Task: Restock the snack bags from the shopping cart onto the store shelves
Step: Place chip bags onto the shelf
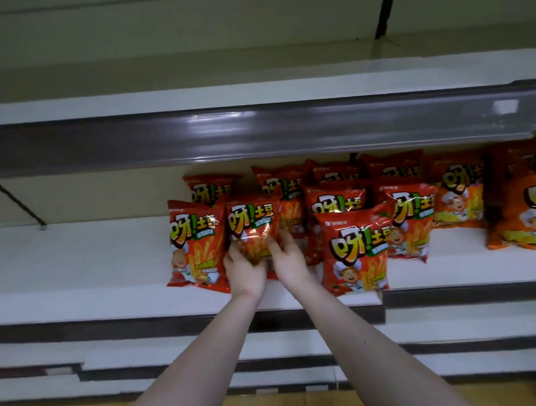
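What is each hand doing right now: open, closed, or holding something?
Left hand: grips the lower left of a red snack bag on the shelf.
Right hand: holds the same bag's lower right edge.

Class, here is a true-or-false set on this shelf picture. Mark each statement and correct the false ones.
1. The left hand and right hand both hold one red snack bag. True.
2. The upper shelf is packed with snacks. False: no bags show on it.
3. Orange bags stand to the right of the red ones. True.
4. The held bag lies flat. False: it is upright at the middle shelf.
5. A shopping cart is in view. False: none shows.
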